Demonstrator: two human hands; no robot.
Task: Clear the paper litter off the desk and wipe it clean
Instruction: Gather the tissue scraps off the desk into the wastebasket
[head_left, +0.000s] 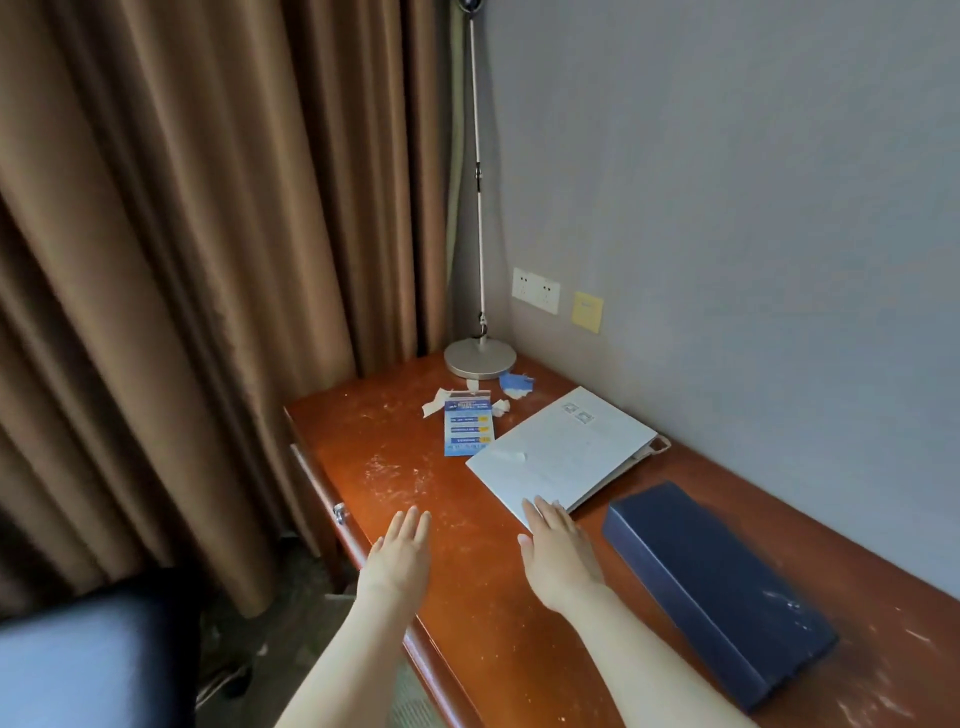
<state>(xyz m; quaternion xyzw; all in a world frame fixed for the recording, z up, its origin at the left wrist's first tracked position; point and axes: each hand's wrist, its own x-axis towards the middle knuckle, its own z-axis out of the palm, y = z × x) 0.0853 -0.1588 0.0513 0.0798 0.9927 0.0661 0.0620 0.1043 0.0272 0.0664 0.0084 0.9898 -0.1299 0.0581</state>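
Right hand (558, 551) reaching out flat, fingers straight, fingertips touching the white binder's (563, 449) near corner; left hand (400, 553) hovering flat, holding nothing; paper litter lying beyond, near the lamp base (480, 357): one blue leaflet (467, 428), roughly five torn scraps (439, 402); likely light, flimsy, best pinched by edges; desk (415, 478) looking dusty.

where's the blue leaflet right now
In the head view the blue leaflet lies flat at the desk's far end, between the lamp base and the white binder, with torn paper scraps around its far edge.
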